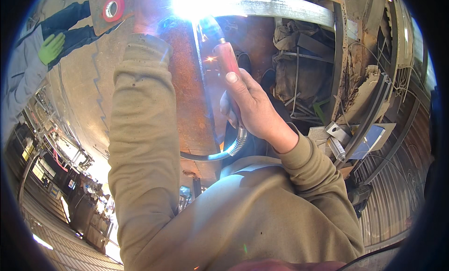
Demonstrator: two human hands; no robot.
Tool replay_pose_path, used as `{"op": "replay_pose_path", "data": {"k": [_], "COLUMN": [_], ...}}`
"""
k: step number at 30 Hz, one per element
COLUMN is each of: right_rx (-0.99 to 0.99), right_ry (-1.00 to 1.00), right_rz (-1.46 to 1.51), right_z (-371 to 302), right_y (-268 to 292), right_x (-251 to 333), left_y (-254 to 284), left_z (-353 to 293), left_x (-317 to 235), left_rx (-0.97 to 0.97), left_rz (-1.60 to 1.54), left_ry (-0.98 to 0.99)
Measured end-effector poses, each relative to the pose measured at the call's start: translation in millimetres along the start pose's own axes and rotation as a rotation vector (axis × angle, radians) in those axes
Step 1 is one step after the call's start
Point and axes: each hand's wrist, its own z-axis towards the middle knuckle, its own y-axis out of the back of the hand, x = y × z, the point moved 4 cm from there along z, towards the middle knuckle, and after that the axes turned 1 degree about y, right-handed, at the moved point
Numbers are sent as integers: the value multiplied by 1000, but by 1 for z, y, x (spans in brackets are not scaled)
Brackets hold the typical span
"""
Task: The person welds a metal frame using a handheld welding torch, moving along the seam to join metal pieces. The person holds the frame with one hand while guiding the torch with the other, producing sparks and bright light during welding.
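My right hand (255, 100) is wrapped round a welding torch (228, 58) with a red handle. Its curved neck points up to a blinding white-blue arc at the top, and a ribbed cable end (239, 141) trails below. My left hand (147, 16) reaches up beside the arc; glare washes out its fingers, so what it touches is hidden. A pale square metal tube (285, 8) runs right from the glow. Under the arc lies a rusty steel surface (186, 93) with a bright straight edge. Small sparks fly near the torch.
A red tape roll (112, 9) lies at the upper left. At the left edge stands another person with a green glove (51, 48). Dark sheeting and metal scraps (304, 70) pile up at the right, near a rusty upright post (340, 60). A spray can (336, 149) sits lower right.
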Motion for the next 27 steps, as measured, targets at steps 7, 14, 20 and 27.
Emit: {"op": "replay_pose_path", "data": {"k": [7, 14, 20, 27], "right_rx": [13, 23, 12, 10], "right_ry": [-30, -27, 18, -28], "right_rz": [54, 45, 9, 15], "right_z": [-5, -4, 0, -3], "right_y": [1, 2, 2, 2], "right_x": [-2, -4, 0, -2], "left_y": [1, 1, -8, 3], "left_z": [2, -1, 9, -1], "left_x": [-2, 13, 27, 7], "left_rx": [-2, -4, 27, 39], "left_rz": [64, 60, -326, 80], "left_ry": [-109, -35, -8, 26]}}
